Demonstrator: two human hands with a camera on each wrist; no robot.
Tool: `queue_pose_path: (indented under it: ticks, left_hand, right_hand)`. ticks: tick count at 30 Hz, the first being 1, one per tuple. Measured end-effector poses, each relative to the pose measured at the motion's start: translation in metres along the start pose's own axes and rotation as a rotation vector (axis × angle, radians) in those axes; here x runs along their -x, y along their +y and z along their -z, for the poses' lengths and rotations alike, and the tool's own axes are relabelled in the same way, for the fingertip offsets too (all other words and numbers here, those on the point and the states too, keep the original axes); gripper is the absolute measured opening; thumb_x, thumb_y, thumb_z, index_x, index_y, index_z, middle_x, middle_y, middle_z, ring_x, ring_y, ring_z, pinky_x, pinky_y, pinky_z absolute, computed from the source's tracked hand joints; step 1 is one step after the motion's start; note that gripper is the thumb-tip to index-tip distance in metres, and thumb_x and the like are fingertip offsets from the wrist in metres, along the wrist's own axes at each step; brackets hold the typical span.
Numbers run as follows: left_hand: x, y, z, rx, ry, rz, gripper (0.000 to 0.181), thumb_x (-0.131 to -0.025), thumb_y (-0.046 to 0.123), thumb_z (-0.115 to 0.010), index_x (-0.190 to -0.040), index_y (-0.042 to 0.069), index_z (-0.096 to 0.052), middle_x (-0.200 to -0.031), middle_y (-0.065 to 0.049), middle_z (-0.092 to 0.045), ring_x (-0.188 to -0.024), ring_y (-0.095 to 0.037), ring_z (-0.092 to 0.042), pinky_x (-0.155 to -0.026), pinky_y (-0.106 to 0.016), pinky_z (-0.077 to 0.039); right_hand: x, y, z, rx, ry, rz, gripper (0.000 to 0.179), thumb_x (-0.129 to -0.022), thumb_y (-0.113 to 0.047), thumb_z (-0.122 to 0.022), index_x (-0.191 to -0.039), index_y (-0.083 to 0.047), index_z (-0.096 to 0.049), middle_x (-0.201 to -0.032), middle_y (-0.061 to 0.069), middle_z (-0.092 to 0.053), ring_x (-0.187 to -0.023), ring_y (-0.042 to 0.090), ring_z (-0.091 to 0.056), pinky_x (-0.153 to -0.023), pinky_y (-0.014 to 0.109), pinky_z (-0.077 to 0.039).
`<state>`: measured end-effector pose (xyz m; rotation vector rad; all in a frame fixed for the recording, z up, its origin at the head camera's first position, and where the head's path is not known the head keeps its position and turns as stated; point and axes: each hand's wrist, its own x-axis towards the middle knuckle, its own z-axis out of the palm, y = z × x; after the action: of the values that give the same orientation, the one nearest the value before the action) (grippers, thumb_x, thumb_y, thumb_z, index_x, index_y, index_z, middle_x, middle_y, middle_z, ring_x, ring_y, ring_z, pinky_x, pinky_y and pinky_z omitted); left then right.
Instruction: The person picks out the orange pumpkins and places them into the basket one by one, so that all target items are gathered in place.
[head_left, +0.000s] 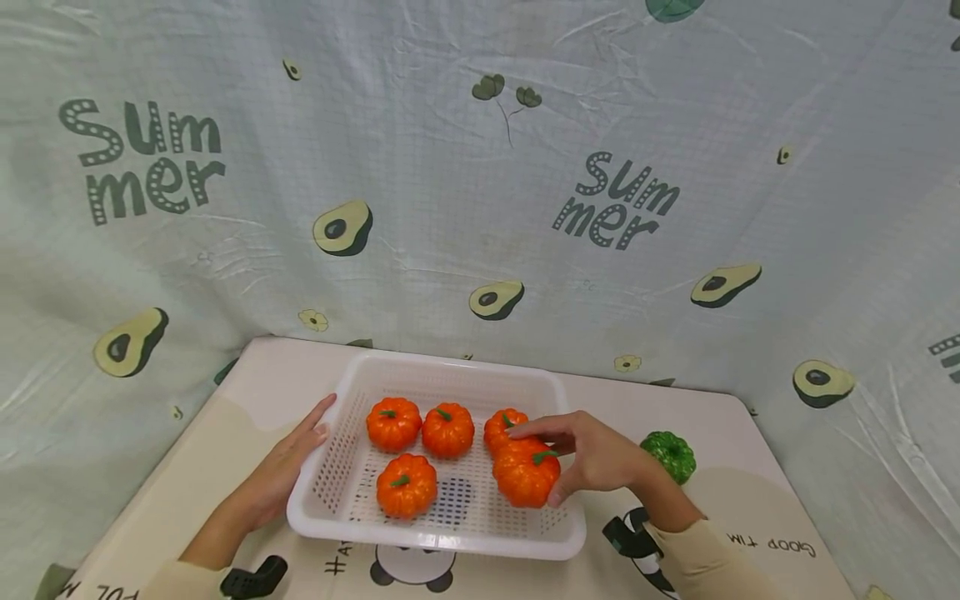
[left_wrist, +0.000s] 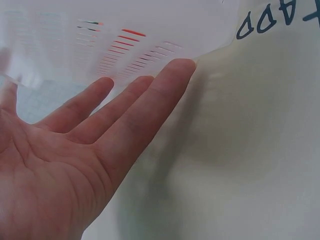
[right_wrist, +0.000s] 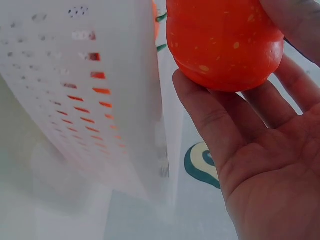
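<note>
My right hand (head_left: 602, 452) holds a small orange pumpkin (head_left: 523, 479) with a green stem, at the right end of a white perforated plastic basket (head_left: 435, 543). In the right wrist view, thumb and fingers go round the same pumpkin (right_wrist: 225, 45), higher than the basket's rim. Several similar pumpkins sit in the basket, among them one at the front (head_left: 407, 487) and one partly hidden behind the held one (head_left: 501, 427). My left hand (head_left: 277, 475) rests against the basket's left side; in the left wrist view its straight fingers (left_wrist: 145, 112) lie along the slotted wall.
A green pumpkin-shaped piece (head_left: 669, 456) lies on the table right of the basket, beside my right forearm. The table cover (head_left: 247, 417) is pale with printed pandas and lettering. A curtain (head_left: 420, 167) with avocado prints hangs close behind and on both sides.
</note>
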<state>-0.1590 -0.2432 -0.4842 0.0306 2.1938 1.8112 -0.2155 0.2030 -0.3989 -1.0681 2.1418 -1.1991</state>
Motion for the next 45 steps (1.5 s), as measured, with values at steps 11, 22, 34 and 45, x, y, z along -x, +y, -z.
queue_pose_path:
  ticks: [11, 22, 34, 45]
  left_hand:
    - [0.000, 0.001, -0.003, 0.006, 0.004, 0.001, 0.064, -0.113, 0.049, -0.031, -0.169, 0.034, -0.002, -0.178, -0.014, 0.000, -0.148, -0.046, -0.035, -0.108, -0.053, -0.052]
    - [0.000, 0.001, -0.003, 0.012, 0.003, 0.000, 0.064, -0.113, 0.048, -0.031, -0.169, 0.034, -0.002, -0.177, -0.015, -0.002, -0.147, -0.046, -0.038, -0.106, -0.053, -0.054]
    - [0.002, 0.000, -0.002, 0.013, -0.008, -0.003, 0.064, -0.113, 0.047, -0.031, -0.169, 0.034, -0.001, -0.177, -0.015, 0.001, -0.147, -0.046, -0.037, -0.107, -0.054, -0.053]
    - [0.002, 0.000, -0.001, 0.006, -0.003, -0.006, 0.064, -0.113, 0.046, -0.031, -0.169, 0.033, -0.001, -0.177, -0.017, 0.000, -0.145, -0.044, -0.039, -0.106, -0.049, -0.053]
  right_hand:
    - [-0.010, -0.001, -0.010, 0.024, -0.004, -0.040, 0.079, -0.070, -0.011, -0.094, -0.143, -0.011, -0.063, -0.146, 0.013, -0.064, -0.125, 0.015, -0.063, -0.103, 0.022, -0.053]
    - [-0.015, -0.003, -0.016, 0.028, -0.022, -0.034, 0.082, -0.067, -0.007, -0.095, -0.143, -0.013, -0.064, -0.142, 0.012, -0.066, -0.122, 0.014, -0.063, -0.101, 0.022, -0.053]
    - [-0.017, -0.009, -0.012, 0.080, -0.050, -0.050, 0.083, -0.066, -0.007, -0.095, -0.142, -0.020, -0.065, -0.142, 0.001, -0.067, -0.125, 0.015, -0.062, -0.106, 0.028, -0.052]
    - [-0.029, -0.019, -0.007, 0.158, -0.126, -0.008, 0.081, -0.066, -0.009, -0.097, -0.140, -0.018, -0.067, -0.138, 0.000, -0.069, -0.119, 0.009, -0.062, -0.105, 0.029, -0.053]
